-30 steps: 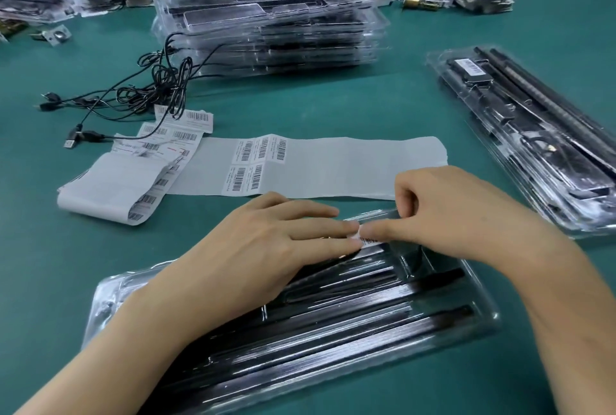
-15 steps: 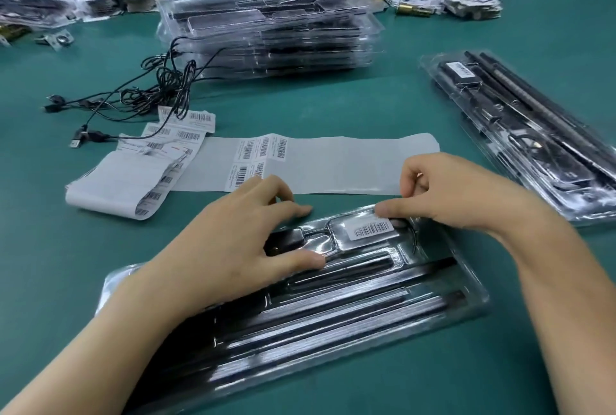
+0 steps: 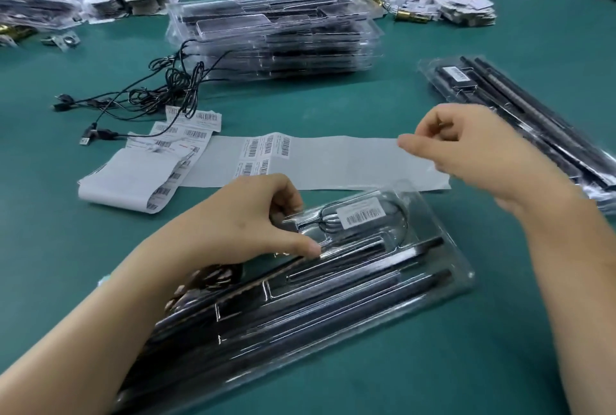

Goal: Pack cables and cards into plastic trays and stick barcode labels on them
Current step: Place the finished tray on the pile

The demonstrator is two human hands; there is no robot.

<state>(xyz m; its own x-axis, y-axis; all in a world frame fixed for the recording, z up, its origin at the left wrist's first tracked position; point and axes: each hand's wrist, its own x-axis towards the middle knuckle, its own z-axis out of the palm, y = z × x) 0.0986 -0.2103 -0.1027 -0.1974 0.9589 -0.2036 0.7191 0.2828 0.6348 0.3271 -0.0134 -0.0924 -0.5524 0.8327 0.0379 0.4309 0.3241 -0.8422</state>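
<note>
A clear plastic tray (image 3: pixel 433 284) packed with black cables lies slantwise on the green table in front of me. A white barcode label (image 3: pixel 363 216) is stuck on its upper compartment. My left hand (image 3: pixel 240 224) grips the tray's far edge, thumb on top and fingers curled over the rim. My right hand (image 3: pixel 483 154) hovers above the table, off the tray, with its fingers curled and nothing in them. It is over the right end of the label backing strip (image 3: pixel 333 161), which carries a few barcode labels near its left part.
A tangle of loose black cables (image 3: pixel 160 91) lies at the left beyond the strip. A stack of filled trays (image 3: pixel 273 38) stands at the back centre. Another labelled tray (image 3: pixel 520 114) lies at the right. Piles of cards and small parts line the far edge.
My right hand has lifted off the stuck label and moved up and right. My left hand went from lying flat on the tray to gripping its far edge.
</note>
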